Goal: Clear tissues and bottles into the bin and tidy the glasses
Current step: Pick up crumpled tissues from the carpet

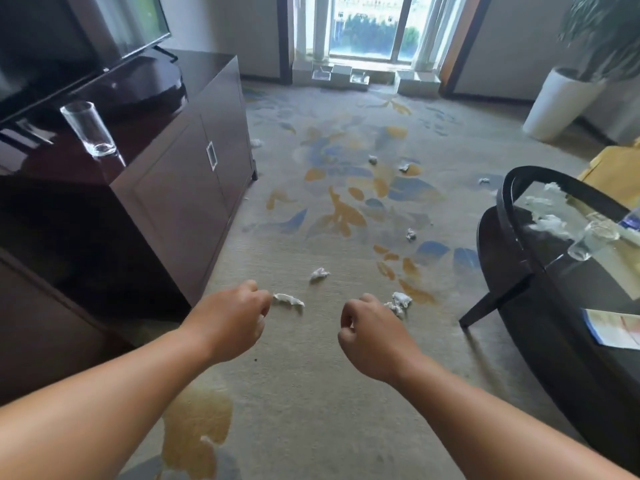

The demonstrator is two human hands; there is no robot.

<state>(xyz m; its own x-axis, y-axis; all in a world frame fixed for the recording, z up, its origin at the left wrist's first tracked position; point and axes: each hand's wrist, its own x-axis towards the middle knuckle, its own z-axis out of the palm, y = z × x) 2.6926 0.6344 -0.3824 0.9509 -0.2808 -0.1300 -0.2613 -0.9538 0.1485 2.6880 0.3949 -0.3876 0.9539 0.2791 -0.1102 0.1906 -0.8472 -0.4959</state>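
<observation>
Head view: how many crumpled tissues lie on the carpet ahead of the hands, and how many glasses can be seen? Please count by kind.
Tissues: 8
Glasses: 2
Total: 10

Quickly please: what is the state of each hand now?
Left hand: pinches a tissue.
Right hand: fingers curled; holding anything cannot be told.

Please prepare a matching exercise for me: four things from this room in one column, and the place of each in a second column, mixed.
1. clear drinking glass at left
2. clear drinking glass at right
3. white round plant pot
4. crumpled white tissue

A. in the far right corner
B. on the dark wooden cabinet
C. mid-floor on the patterned carpet
D. on the oval glass-topped table

Pairs: 1-B, 2-D, 3-A, 4-C
</observation>
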